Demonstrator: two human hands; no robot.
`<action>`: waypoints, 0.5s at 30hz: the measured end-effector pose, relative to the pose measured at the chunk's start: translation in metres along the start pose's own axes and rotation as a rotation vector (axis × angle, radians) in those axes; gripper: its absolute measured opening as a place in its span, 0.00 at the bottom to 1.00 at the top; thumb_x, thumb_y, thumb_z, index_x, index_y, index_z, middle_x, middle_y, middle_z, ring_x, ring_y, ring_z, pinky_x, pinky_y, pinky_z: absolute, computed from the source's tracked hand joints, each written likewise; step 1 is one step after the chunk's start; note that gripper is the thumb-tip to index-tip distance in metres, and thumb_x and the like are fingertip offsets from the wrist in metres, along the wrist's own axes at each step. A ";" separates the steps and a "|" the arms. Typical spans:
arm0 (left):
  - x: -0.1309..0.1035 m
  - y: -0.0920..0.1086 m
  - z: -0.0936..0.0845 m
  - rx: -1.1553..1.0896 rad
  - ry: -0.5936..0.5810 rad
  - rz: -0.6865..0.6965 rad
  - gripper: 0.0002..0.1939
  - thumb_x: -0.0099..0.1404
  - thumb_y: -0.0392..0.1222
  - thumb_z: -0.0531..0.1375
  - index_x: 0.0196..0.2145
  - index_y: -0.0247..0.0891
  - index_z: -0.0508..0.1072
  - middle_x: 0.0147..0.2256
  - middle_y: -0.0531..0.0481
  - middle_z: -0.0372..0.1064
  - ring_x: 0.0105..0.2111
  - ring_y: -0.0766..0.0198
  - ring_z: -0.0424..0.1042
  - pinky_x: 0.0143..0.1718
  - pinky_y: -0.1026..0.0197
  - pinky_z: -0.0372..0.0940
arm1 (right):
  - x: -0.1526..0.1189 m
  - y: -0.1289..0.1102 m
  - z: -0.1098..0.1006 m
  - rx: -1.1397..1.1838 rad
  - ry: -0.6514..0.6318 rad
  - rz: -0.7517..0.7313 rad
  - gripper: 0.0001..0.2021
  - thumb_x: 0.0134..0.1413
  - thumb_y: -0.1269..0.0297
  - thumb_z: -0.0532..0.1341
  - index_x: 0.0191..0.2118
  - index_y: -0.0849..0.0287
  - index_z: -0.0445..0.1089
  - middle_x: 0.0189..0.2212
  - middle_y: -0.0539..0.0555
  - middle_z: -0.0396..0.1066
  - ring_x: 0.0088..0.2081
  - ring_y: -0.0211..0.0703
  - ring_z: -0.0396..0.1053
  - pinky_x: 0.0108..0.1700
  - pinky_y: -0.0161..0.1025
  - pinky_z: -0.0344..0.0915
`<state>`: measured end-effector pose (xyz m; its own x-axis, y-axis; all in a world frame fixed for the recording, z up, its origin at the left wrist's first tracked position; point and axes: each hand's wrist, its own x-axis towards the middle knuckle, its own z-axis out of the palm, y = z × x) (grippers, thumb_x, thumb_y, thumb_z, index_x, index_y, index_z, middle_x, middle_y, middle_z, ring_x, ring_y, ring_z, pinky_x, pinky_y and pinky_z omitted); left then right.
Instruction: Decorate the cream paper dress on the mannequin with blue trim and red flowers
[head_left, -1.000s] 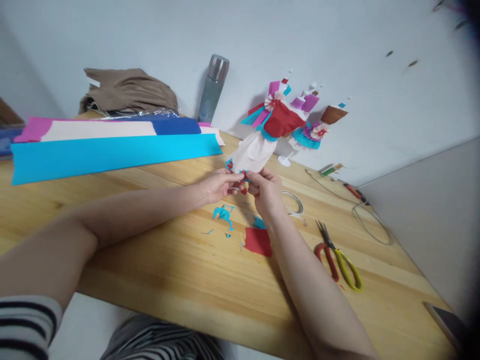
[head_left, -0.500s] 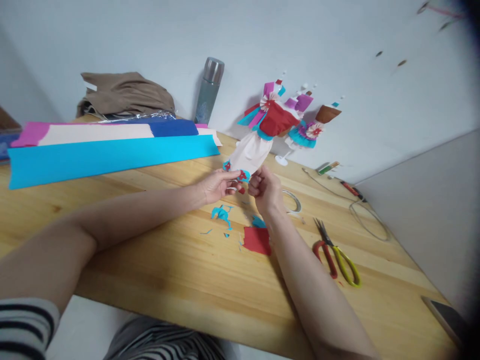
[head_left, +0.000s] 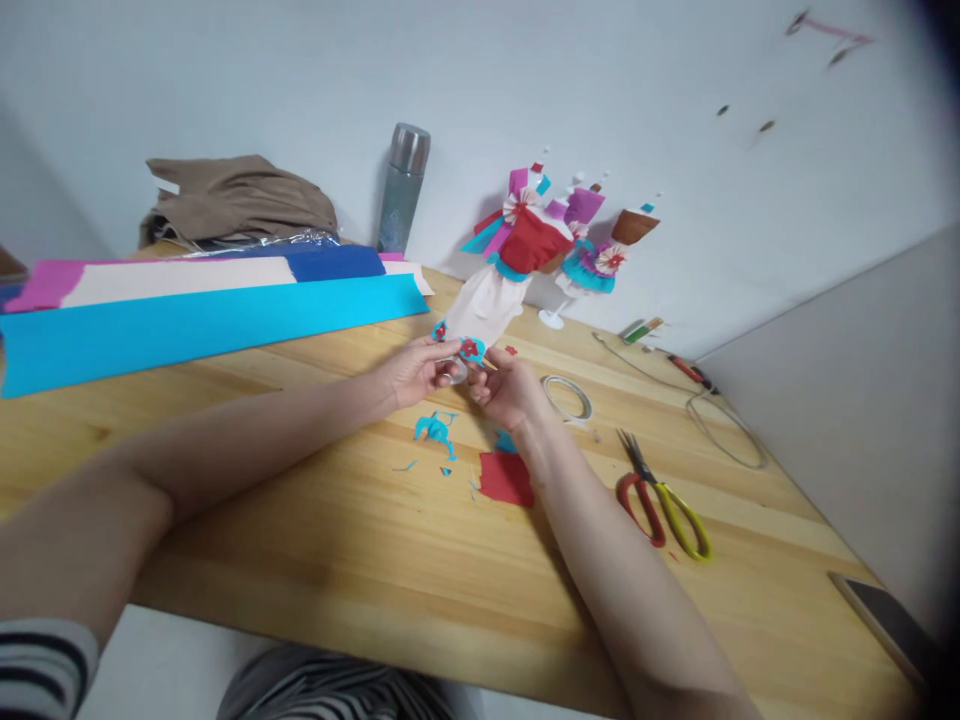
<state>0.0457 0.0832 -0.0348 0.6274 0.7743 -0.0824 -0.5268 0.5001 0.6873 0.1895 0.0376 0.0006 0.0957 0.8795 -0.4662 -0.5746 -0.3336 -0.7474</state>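
Observation:
A small paper dress [head_left: 491, 300] with a red top, blue waistband and pale skirt leans over the table in front of me. Blue patches with red flowers [head_left: 470, 348] decorate its hem. My left hand [head_left: 424, 372] pinches the hem from the left, thumb on top beside a flower patch. At the right side of the hem is my right hand [head_left: 506, 385], its fingers curled under the edge and its thumb near the patch. Below the hands lie blue paper scraps [head_left: 435, 430] and a red paper piece [head_left: 507, 479].
Scissors [head_left: 649, 490] and a tape roll [head_left: 568, 398] lie to the right, near a cable [head_left: 697, 405]. Rolled crepe paper [head_left: 217, 322], a flask [head_left: 405, 185] and brown cloth [head_left: 240, 200] are at the left and back. Other dressed stands [head_left: 600, 255] are by the wall.
My right hand has turned from a fist at the skirt's side to lie lower under the hem, palm more visible. The whole view has shifted slightly. A small red flower now shows beyond my right hand.

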 end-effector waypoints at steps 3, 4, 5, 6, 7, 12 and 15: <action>-0.003 0.001 0.002 -0.047 0.001 -0.008 0.06 0.60 0.35 0.67 0.34 0.32 0.74 0.29 0.50 0.73 0.23 0.71 0.68 0.22 0.68 0.56 | 0.001 0.000 0.000 0.086 -0.026 -0.003 0.08 0.64 0.70 0.54 0.33 0.60 0.66 0.19 0.47 0.65 0.15 0.28 0.57 0.14 0.24 0.53; -0.003 0.002 0.002 -0.063 0.000 -0.013 0.05 0.61 0.36 0.66 0.34 0.32 0.74 0.29 0.49 0.72 0.23 0.71 0.68 0.22 0.68 0.56 | 0.002 0.001 0.000 0.116 -0.050 -0.003 0.08 0.65 0.71 0.53 0.33 0.60 0.65 0.19 0.46 0.64 0.15 0.28 0.56 0.14 0.24 0.53; -0.004 0.002 0.002 -0.078 -0.003 -0.020 0.05 0.62 0.37 0.65 0.34 0.32 0.74 0.29 0.49 0.72 0.23 0.71 0.68 0.22 0.68 0.56 | 0.003 0.001 -0.001 0.145 -0.078 0.000 0.08 0.64 0.73 0.53 0.33 0.59 0.64 0.19 0.45 0.63 0.15 0.27 0.55 0.14 0.23 0.53; -0.004 0.003 0.002 -0.092 -0.006 -0.027 0.06 0.64 0.38 0.65 0.34 0.32 0.74 0.28 0.49 0.72 0.24 0.71 0.68 0.22 0.68 0.56 | 0.004 0.001 -0.002 0.175 -0.105 0.005 0.08 0.63 0.74 0.53 0.32 0.59 0.63 0.18 0.45 0.62 0.14 0.27 0.55 0.13 0.23 0.52; -0.005 0.003 0.002 -0.104 -0.008 -0.036 0.06 0.64 0.38 0.65 0.34 0.32 0.74 0.28 0.49 0.72 0.24 0.70 0.68 0.22 0.68 0.57 | 0.005 0.001 -0.002 0.202 -0.128 0.013 0.08 0.63 0.75 0.54 0.32 0.58 0.62 0.18 0.44 0.61 0.14 0.26 0.53 0.13 0.23 0.51; -0.003 0.004 -0.001 -0.138 0.004 -0.047 0.07 0.66 0.39 0.64 0.35 0.31 0.74 0.29 0.49 0.72 0.24 0.71 0.69 0.23 0.68 0.57 | 0.010 0.002 -0.007 0.261 -0.166 0.045 0.11 0.63 0.78 0.51 0.31 0.57 0.58 0.16 0.40 0.53 0.12 0.26 0.49 0.13 0.23 0.47; -0.001 0.004 -0.002 -0.139 0.020 -0.039 0.07 0.66 0.39 0.65 0.36 0.32 0.74 0.30 0.49 0.73 0.24 0.71 0.70 0.23 0.68 0.58 | 0.011 0.002 -0.009 0.264 -0.169 0.068 0.11 0.65 0.77 0.49 0.31 0.56 0.57 0.15 0.39 0.52 0.12 0.27 0.48 0.13 0.23 0.47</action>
<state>0.0417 0.0850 -0.0338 0.6384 0.7600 -0.1222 -0.5773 0.5777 0.5771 0.1966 0.0441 -0.0099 -0.0735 0.9096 -0.4089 -0.7685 -0.3130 -0.5581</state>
